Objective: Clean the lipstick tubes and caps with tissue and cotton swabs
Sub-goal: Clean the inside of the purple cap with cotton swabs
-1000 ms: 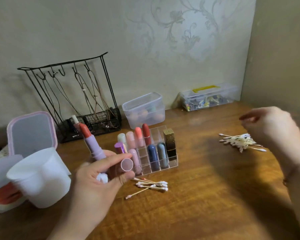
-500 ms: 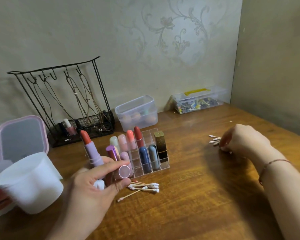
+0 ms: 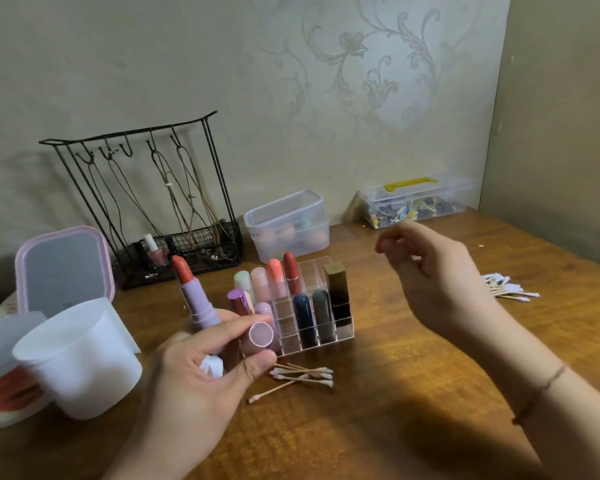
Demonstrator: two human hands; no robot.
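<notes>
Warm brown wood grain runs across the worktop (image 3: 413,410), which meets a pale wall with a faint floral pattern. Nearest the camera, the left hand (image 3: 201,382) is raised above the wood with its fingers (image 3: 222,332) curled round three things at once: an open lilac lipstick tube (image 3: 200,303) with its red bullet pointing up and tilted left, gripped low on the barrel; its lilac cap (image 3: 260,336), pinched between forefinger and thumb with the round end facing the camera; and a scrap of white tissue (image 3: 212,367) tucked against the palm. Just right of that thumb lie used cotton swabs (image 3: 303,374) with pink-stained tips. At the left edge stands a white cup (image 3: 80,358), beside a tissue pack (image 3: 0,382).

Behind the left hand sits a clear acrylic organiser (image 3: 326,306) holding upright lipsticks in its compartments. The right hand (image 3: 437,282) hovers to its right, fingers loosely curled with thumb and forefinger tips close together; blur hides whether anything is pinched there. Past it, a heap of clean cotton swabs (image 3: 506,289) lies on the wood, apart from the hand.

Farther back are a pink-framed mirror (image 3: 63,268), a black wire rack (image 3: 163,209), a clear tub (image 3: 288,225) and a lidded clear case (image 3: 416,199).
</notes>
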